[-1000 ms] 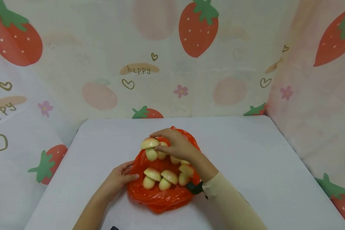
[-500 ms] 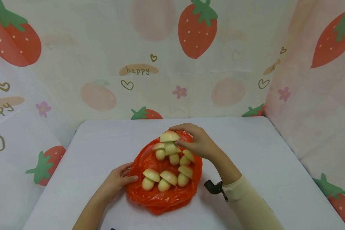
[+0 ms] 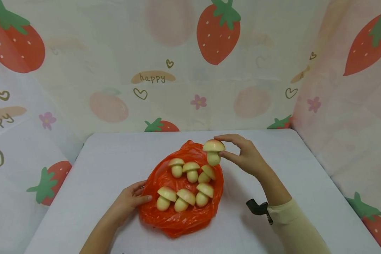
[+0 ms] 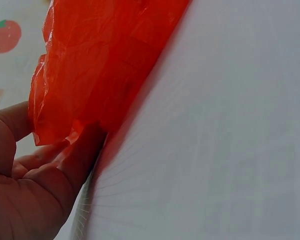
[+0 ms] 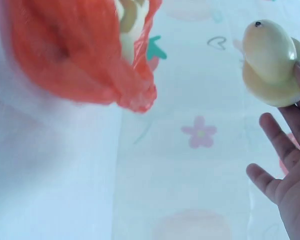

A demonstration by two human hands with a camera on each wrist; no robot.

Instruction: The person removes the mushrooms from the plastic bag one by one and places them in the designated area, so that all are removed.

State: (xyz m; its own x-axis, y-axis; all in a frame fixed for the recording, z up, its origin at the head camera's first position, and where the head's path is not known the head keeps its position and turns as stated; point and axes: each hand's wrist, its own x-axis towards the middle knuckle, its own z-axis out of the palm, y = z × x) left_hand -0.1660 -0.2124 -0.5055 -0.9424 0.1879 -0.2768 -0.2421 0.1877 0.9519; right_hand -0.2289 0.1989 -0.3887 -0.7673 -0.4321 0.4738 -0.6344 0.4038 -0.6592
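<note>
My right hand (image 3: 246, 155) pinches a toy mushroom (image 3: 213, 152) with a pale cap and stem, upright above the far right rim of a red plastic bag (image 3: 177, 225). In the right wrist view the held mushroom (image 5: 270, 60) sits between thumb and fingers, the other fingers spread apart. My left hand (image 3: 128, 201) holds the bag's left edge, thumb over the rim and fingers along its outer side; the left wrist view shows the bag wall (image 4: 105, 60) between them. Inside the opened bag lie several similar mushrooms (image 3: 185, 199) in two rough rows.
The bag rests on a white-covered table (image 3: 273, 155). Behind the table hangs a strawberry-print cloth backdrop (image 3: 184, 106), which continues down both sides. A black wrist device (image 3: 257, 207) is fixed at the right sleeve (image 3: 292, 222).
The right hand has lifted the mushroom from the bag's far left part and carried it rightward to the far right rim. The left hand stays on the bag's edge.
</note>
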